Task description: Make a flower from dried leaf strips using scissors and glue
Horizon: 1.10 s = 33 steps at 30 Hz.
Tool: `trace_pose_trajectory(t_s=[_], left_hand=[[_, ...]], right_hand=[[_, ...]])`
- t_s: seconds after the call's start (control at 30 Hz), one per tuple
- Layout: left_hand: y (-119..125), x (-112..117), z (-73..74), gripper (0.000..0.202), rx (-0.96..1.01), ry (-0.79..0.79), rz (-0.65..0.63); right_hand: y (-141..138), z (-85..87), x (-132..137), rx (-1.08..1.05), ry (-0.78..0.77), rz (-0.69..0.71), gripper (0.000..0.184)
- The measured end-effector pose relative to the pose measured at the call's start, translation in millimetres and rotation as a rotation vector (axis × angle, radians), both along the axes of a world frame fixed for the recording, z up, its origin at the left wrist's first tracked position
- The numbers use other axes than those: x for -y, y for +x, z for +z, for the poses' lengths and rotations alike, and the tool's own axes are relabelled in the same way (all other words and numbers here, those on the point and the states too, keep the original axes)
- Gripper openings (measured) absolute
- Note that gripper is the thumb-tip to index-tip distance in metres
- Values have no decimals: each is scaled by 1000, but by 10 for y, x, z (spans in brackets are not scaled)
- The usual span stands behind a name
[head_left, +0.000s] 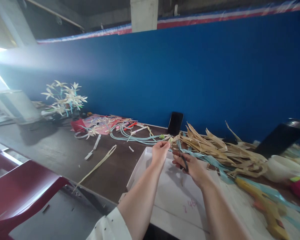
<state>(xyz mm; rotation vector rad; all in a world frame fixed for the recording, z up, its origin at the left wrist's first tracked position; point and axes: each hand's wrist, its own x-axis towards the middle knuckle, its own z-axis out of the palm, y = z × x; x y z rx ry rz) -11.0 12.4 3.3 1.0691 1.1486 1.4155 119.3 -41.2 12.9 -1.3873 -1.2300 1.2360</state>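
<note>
My left hand (pixel 160 150) pinches the end of a small pale straw piece (pixel 171 139) above a white box lid (pixel 170 196). My right hand (pixel 190 165) is closed on a pair of black-handled scissors (pixel 182 156), whose blades point up at that straw piece. Both hands hover close together over the lid's far edge. A heap of dried tan leaves (pixel 220 148) with light blue ribbon strips (pixel 215 163) lies just behind and to the right of my right hand.
A yellow glue gun (pixel 265 206) lies at the right, near a white bowl (pixel 282 166). A black phone (pixel 175 122) leans on the blue wall. Straw flowers (pixel 65 96), cords (pixel 130 135) and scraps sit at the left of the dark table (pixel 52 150). A red chair (pixel 20 193) stands lower left.
</note>
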Motion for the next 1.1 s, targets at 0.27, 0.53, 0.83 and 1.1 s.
trace_pose_trajectory(t_s=[0.27,0.53,0.83,1.1], left_hand=[[22,6,-19,25,-92,15,18],[34,73,60,23,-185,58,-55],[33,79,77,22,-206,79,-72],[34,74,62,23,-198,59,-97]], right_hand=[[-18,-86,-17,30,53,94,49],[14,-92,-57,71,119,17,45],[-2,-15,-29,29,93,1,41],[8,-89,-50,23,109,33,47]])
